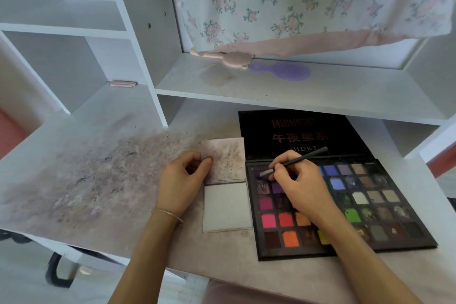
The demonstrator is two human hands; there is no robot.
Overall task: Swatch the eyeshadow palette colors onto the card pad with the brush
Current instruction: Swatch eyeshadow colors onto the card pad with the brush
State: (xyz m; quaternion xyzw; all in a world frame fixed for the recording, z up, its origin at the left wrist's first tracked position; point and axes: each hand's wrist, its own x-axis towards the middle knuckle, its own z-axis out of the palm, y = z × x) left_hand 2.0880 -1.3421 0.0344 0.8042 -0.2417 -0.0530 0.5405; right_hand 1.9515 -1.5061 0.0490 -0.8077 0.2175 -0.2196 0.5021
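Note:
An open black eyeshadow palette (385, 207) with several coloured pans lies at the right of the desk, its lid flat behind it. My right hand (299, 185) grips a dark brush (303, 155), whose pale tip rests on a dark purple pan at the palette's top left corner. Just left of the palette lies the card pad (225, 207), its blank white page showing and a stained page flipped up behind it. My left hand (182, 180) pinches the left edge of that flipped page (227, 158).
The white desk surface (93, 173) left of the pad is smeared with purple-grey powder. A shelf above carries a purple hand mirror (283, 71) and a pink object (229, 58). Floral fabric hangs at the back. The desk's front edge runs close below my forearms.

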